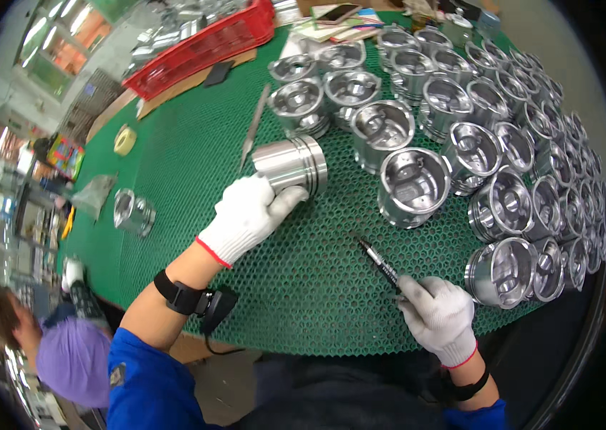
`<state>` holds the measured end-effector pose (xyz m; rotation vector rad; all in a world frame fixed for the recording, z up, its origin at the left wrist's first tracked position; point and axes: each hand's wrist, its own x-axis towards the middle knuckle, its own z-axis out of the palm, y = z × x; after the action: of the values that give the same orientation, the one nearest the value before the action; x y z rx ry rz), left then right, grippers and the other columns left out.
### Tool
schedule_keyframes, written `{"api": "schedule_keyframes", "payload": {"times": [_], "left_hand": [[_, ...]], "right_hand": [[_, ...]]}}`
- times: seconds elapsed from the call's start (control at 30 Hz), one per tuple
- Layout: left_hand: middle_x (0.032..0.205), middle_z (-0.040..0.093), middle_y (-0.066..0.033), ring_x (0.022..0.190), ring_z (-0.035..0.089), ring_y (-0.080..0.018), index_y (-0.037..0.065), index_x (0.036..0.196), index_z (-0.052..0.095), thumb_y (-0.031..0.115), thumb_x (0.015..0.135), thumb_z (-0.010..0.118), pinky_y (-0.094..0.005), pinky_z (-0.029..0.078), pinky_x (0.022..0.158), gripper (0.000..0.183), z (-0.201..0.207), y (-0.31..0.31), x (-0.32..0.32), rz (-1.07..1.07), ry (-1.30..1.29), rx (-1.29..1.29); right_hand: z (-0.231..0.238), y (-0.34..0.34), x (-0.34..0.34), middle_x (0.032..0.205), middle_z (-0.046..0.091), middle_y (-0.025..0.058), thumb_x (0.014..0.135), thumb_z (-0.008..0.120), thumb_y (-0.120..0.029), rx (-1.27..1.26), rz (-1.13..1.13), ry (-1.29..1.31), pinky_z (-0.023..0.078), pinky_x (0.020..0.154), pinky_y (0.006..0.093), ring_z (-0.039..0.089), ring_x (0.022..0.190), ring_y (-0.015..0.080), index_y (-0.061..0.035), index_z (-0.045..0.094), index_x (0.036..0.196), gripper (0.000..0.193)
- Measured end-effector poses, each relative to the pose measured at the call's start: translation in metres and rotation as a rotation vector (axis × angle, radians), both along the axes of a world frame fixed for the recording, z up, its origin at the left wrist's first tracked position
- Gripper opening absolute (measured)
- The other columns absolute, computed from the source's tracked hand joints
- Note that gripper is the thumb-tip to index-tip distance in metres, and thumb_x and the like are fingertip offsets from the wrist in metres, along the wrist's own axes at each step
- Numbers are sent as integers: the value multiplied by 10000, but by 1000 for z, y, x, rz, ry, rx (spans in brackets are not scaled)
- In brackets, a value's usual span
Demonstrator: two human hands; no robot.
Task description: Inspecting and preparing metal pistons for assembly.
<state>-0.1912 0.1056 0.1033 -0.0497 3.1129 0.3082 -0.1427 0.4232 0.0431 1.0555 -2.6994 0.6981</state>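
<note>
My left hand (249, 217), in a white knit glove with a red cuff, is closed around a shiny metal piston (290, 166) that lies on its side, its ring grooves facing right. In my right hand (438, 315), gloved the same way, is a slim dark pen-like tool (380, 264), its dark tip pointing up and left over the mat. Between the two hands shows the green perforated mat (303, 287). Beyond the tool stands an upright piston (414, 188), open end up. Past the left hand lies a long thin metal file-like strip (254, 127).
Several rows of upright pistons (476, 152) fill the right side. A red crate (203, 49) of metal parts stands at the back left. A roll of tape (124, 140) and a single piston (134, 213) are at left. Papers with a phone (338, 13) lie behind. A person in a purple cap (74, 362) is at lower left.
</note>
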Motion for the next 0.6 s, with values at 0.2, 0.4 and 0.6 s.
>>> {"api": "schedule_keyframes", "payload": {"times": [0.2, 0.4, 0.6], "left_hand": [[828, 693, -126, 774, 662, -322, 75, 940, 718, 350, 869, 678, -394, 521, 715, 287, -20, -20, 148, 77, -8, 469], [982, 690, -92, 958, 643, -318, 119, 981, 722, 213, 714, 806, -404, 524, 820, 295, -64, -10, 241, -75, 281, 441], [1068, 684, -145, 1038, 631, -381, 74, 992, 718, 254, 653, 839, -426, 519, 879, 402, -95, -5, 254, -91, 461, 566]], "right_hand": [[-11, -2, -1, 869, 648, 127, 740, 716, -74, -125, 26, 61, 525, 604, 381, 640, 689, 295, -122, 645, 1165, 434], [-18, -8, 1, 914, 659, 124, 781, 688, -29, -58, 27, 97, 529, 678, 358, 655, 752, 281, -100, 654, 1177, 404], [-19, -9, 7, 942, 654, 119, 793, 710, -70, -5, -5, 143, 527, 698, 354, 651, 775, 267, -124, 660, 1183, 397]]}}
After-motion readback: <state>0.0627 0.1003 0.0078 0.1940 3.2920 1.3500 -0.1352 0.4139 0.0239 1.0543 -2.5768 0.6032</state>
